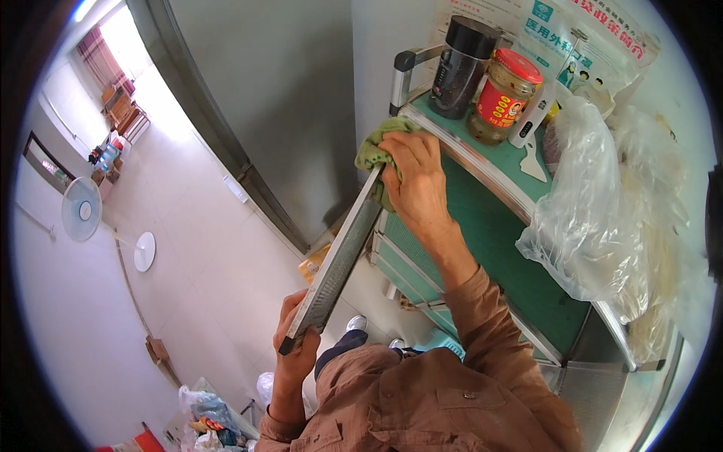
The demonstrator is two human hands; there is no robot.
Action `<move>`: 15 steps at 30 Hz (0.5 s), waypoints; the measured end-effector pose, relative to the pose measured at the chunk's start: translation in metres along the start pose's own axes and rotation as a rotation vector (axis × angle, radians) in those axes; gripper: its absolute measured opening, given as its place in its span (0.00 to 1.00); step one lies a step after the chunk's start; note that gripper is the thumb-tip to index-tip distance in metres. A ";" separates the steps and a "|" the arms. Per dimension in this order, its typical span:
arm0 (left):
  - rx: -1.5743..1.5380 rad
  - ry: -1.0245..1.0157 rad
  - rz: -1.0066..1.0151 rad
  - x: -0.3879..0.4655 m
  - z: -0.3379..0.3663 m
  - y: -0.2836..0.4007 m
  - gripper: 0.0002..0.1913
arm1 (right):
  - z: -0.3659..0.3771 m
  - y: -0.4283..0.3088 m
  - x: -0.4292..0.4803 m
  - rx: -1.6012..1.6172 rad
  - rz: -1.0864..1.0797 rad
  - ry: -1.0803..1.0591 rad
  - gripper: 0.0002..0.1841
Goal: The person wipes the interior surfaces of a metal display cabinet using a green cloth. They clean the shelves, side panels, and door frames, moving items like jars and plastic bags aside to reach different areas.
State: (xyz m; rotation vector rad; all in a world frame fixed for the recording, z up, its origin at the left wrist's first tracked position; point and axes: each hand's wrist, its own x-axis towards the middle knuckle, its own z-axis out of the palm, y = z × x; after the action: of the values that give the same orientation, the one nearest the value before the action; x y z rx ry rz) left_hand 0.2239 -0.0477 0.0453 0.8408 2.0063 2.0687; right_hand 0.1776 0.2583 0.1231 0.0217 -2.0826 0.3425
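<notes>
My right hand [417,175] presses a folded green cloth [373,150] around the far upper corner of a narrow panel with a metal frame [339,254]. The panel, probably a cabinet door, is seen nearly edge-on and slants down towards me. My left hand [296,333] grips its near end, thumb on one face and fingers behind, beside a dark corner cap [287,345]. Just right of the cloth stands a green cabinet with metal edging [480,175]. Its inside shows a green shelf [508,265]. Whether the panel is still hinged to the cabinet cannot be told.
On the cabinet top stand a black-lidded jar [460,68], a red-lidded glass jar [502,99], a white handheld device [531,116] and clear plastic bags [587,209]. A grey door [271,85] is behind. A fan [85,211] and bagged items [212,418] are at left.
</notes>
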 end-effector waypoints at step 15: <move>0.215 -0.081 0.029 -0.019 -0.011 -0.018 0.27 | -0.043 -0.154 -0.091 0.663 -0.162 -0.067 0.15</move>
State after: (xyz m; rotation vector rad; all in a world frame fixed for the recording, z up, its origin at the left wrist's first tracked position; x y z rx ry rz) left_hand 0.2289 -0.0646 0.0231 0.9784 2.2117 1.8237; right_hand 0.2843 0.1099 0.1017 0.5987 -1.9289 0.9236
